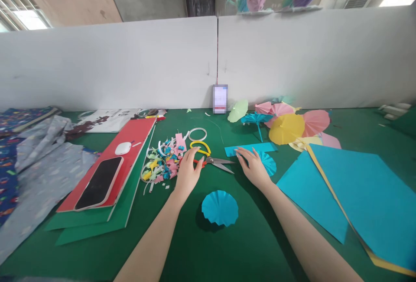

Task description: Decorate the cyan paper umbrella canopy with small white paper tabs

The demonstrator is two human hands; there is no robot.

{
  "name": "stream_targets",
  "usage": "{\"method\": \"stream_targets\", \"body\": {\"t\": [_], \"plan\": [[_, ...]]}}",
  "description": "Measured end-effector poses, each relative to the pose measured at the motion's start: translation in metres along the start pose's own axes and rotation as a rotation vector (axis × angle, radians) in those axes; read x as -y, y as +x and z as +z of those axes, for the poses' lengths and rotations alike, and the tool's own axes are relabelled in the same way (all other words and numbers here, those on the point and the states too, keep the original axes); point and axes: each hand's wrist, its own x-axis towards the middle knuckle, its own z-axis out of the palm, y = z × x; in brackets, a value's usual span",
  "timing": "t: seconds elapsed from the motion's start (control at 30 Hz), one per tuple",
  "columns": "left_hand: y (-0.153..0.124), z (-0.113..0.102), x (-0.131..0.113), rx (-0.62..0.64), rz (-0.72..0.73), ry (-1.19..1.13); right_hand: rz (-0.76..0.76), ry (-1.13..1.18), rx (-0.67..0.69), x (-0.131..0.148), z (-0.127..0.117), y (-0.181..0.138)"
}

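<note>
On the green tabletop (240, 247), the left hand (188, 173) lies loosely open, fingertips at the handles of the scissors (216, 162), while the right hand (254, 168) spreads flat against a pleated blue round (269, 164), a second pleated round (220, 207) lying nearer and finished-looking paper umbrellas (286, 128) behind.

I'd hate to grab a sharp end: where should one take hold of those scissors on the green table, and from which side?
Take them by the red handles, coming from the left. The scissors lie flat with their blades spread and pointing right, toward the right hand. The handles sit at the fingertips of the left hand, away from the points.
</note>
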Motion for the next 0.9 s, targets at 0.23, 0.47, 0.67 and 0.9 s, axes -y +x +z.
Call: {"method": "stream_targets", "body": {"t": [0.23, 0.47, 0.67, 0.9], "plan": [[0.001, -0.004, 0.000, -0.054, -0.008, 0.006, -0.004, 0.049, -0.010, -0.003, -0.001, 0.001], [0.000, -0.002, 0.005, -0.043, -0.012, 0.049, -0.149, 0.104, 0.127, 0.022, 0.004, -0.006], [0.008, -0.002, 0.004, -0.006, -0.025, 0.164, -0.099, 0.147, 0.118, 0.025, 0.012, -0.006], [0.081, 0.016, 0.001, 0.166, -0.058, 0.394, -0.049, 0.300, 0.073, 0.025, 0.010, -0.005]]}}
